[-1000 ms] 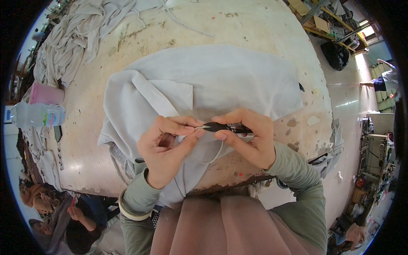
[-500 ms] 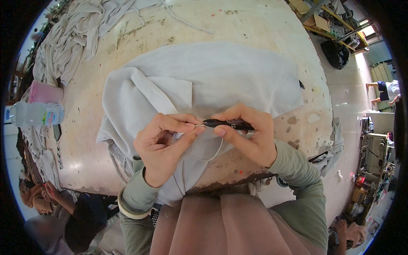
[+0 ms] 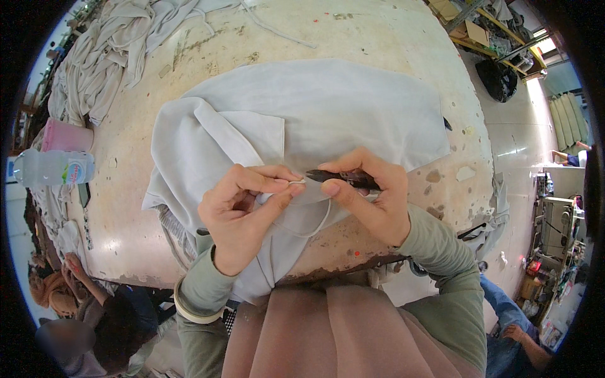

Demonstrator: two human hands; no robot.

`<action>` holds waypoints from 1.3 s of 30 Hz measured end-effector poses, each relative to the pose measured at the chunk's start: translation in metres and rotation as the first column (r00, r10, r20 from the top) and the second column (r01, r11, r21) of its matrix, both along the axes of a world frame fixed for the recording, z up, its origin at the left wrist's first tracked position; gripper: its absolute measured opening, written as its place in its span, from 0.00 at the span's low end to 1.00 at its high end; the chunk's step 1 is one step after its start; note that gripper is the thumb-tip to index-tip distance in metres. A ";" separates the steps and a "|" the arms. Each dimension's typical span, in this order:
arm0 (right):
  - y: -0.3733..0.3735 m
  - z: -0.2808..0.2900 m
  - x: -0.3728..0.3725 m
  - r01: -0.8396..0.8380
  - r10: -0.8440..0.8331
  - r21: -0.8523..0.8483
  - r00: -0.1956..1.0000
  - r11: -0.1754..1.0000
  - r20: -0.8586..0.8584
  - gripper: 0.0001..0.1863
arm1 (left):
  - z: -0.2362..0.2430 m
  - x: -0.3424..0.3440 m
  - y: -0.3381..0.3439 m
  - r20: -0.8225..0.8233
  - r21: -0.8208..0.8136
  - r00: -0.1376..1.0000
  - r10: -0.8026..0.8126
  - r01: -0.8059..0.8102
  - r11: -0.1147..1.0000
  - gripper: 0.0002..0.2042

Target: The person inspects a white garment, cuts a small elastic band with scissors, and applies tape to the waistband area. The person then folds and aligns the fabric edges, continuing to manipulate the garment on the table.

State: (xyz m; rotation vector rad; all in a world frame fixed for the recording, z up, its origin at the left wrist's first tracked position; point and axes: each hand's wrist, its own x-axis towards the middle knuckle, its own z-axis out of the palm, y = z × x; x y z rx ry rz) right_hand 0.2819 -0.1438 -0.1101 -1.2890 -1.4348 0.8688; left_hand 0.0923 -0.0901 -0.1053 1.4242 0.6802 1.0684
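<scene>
- Two bare hands are ours, both near the middle of the frame, above one large pale grey cloth (image 3: 372, 113) spread across the table (image 3: 132, 214).
- One left hand (image 3: 238, 205), left of centre: its thumb and forefinger pinch one pale cord (image 3: 321, 225) close to its tip, which pokes out toward the right of the frame. We see the cord sag in a loop below our hands; we cannot tell where its other end lies.
- One right hand (image 3: 378, 198), right of centre: thumb and forefinger pinch one black pointed tool (image 3: 353, 180). Its point faces left, just beside the cord's tip, with a small gap between; we cannot tell how its blades stand.
- One label (image 3: 75, 171), white, blue and green with small print, wraps one clear plastic bottle (image 3: 41, 168) lying at the left edge. We make out no other lettering.
- One pink container (image 3: 67, 137) sits just above the bottle; one heap of pale cloth (image 3: 116, 53) fills the upper left.
- One black bag (image 3: 496, 82) shows at upper right, and one cream band (image 3: 196, 316) circles our left sleeve at lower left.
</scene>
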 end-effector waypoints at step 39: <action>-0.002 0.003 0.000 -0.033 0.034 -0.057 0.999 0.998 0.007 0.09 | -0.004 0.000 0.002 -0.007 0.035 1.000 0.020 -0.020 0.999 0.09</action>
